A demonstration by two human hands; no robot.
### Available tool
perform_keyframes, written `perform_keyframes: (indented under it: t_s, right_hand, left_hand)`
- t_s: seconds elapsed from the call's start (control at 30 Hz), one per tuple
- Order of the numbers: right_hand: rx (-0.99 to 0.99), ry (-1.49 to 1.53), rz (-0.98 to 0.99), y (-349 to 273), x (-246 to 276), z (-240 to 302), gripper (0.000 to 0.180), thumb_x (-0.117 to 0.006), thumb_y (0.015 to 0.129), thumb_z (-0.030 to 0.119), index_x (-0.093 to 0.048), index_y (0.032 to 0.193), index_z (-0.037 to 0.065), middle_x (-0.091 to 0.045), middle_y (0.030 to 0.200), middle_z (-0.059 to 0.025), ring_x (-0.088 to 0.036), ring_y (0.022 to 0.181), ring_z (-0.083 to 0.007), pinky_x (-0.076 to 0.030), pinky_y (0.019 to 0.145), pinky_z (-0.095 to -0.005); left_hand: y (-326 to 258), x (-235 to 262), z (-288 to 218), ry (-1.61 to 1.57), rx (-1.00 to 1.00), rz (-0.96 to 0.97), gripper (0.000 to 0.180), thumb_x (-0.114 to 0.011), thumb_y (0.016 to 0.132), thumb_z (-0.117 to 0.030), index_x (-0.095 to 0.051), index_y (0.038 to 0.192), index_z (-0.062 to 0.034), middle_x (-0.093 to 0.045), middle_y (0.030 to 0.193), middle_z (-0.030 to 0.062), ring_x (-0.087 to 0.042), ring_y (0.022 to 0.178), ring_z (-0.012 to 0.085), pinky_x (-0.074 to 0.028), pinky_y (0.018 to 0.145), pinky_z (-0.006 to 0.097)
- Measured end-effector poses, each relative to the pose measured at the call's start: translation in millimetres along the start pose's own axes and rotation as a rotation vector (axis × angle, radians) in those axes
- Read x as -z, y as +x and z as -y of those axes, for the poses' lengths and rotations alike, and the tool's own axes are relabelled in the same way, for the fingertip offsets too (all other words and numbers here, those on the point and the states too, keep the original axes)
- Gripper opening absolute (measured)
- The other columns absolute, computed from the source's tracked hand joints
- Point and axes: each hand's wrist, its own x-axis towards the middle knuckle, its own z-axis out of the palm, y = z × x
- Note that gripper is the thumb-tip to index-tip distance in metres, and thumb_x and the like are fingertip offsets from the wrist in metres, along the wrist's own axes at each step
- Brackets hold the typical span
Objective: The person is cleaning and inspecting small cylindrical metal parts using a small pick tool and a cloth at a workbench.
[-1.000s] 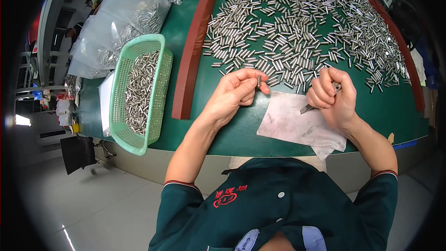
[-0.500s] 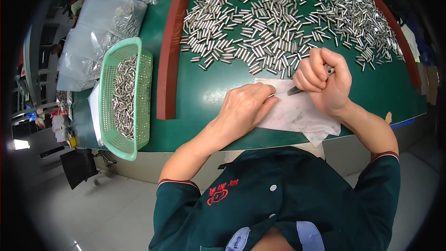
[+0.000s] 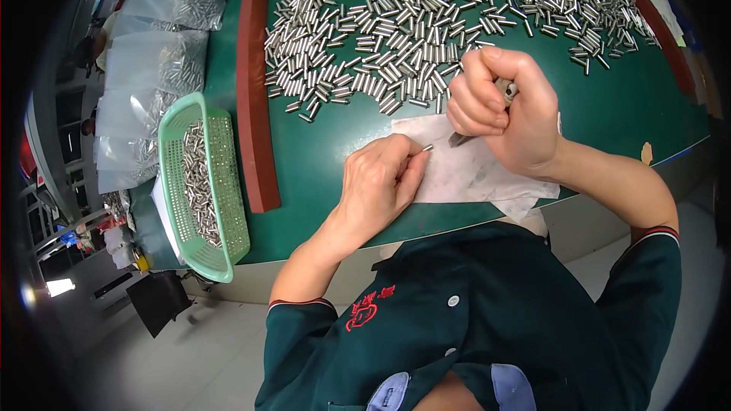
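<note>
My left hand (image 3: 379, 175) is closed, pinching a small shiny metal pin (image 3: 428, 148) between thumb and forefinger. The pin's tip points out over a stained whitish cloth (image 3: 445, 175). My right hand (image 3: 506, 110) makes a fist round a flat-bladed metal tool (image 3: 459, 139); most of it is hidden in the palm. Its short dark blade sticks out below the fist, close to the pin but apart from it. Beyond both hands, loose metal pins (image 3: 403, 49) lie spread over the green tabletop (image 3: 327, 154).
A green plastic basket (image 3: 232, 205) full of pins stands at the left, beside a dark red wooden rail (image 3: 255, 137). Clear plastic bags (image 3: 126, 110) of pins lie farther left. Another red rail (image 3: 662, 53) edges the right side. A black chair (image 3: 158, 303) is on the floor at lower left.
The view has shifted, with the table scene turned slightly. The pin in my left hand now shows more, beyond the fingertips. My right hand still grips the tool beside it.
</note>
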Motion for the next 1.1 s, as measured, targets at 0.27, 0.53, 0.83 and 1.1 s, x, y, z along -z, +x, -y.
perform_keyframes:
  t_s: [0.27, 0.53, 0.83, 1.1]
  right_hand:
    - [0.044, 0.001, 0.009, 1, 2, -17, 0.037, -0.028, 0.088, 0.027, -0.029, 0.053, 0.011, -0.025, 0.043, 0.0038, -0.017, 0.04, -0.007, -0.019, 0.042, -0.0231]
    - [0.04, -0.013, 0.036, 0, 2, -22, 0.038, -0.028, 0.088, 0.027, -0.029, 0.054, 0.012, -0.025, 0.043, 0.0041, -0.018, 0.041, -0.007, -0.019, 0.043, -0.0229]
    - [0.02, -0.04, 0.026, 1, 0, -21, 0.038, -0.029, 0.087, 0.026, -0.027, 0.052, 0.012, -0.026, 0.044, 0.0038, -0.018, 0.041, -0.0071, -0.019, 0.043, -0.0229]
    - [0.014, -0.019, 0.027, 2, 1, -23, 0.037, -0.029, 0.087, 0.026, -0.028, 0.053, 0.012, -0.025, 0.044, 0.0037, -0.018, 0.041, -0.0072, -0.019, 0.042, -0.0228]
  left_hand:
    - [1, -4, -2, -0.032, 0.057, -0.021, 0.011, -0.063, 0.07, -0.001, -0.052, 0.067, -0.0018, -0.046, 0.05, 0.0066, -0.045, 0.041, 0.0188, -0.036, 0.04, 0.03]
    - [2, -3, -1, -0.015, 0.052, -0.024, 0.011, -0.063, 0.069, -0.001, -0.053, 0.067, -0.0019, -0.045, 0.05, 0.0071, -0.045, 0.041, 0.0199, -0.035, 0.04, 0.031]
    - [1, -4, -3, -0.014, 0.062, -0.021, 0.011, -0.063, 0.069, 0.0, -0.053, 0.067, -0.0011, -0.046, 0.051, 0.008, -0.045, 0.042, 0.0205, -0.036, 0.041, 0.031]
    - [1, -3, -3, -0.02, 0.064, -0.022, 0.01, -0.063, 0.069, 0.001, -0.054, 0.067, -0.0006, -0.047, 0.052, 0.0089, -0.046, 0.042, 0.0213, -0.037, 0.041, 0.031]
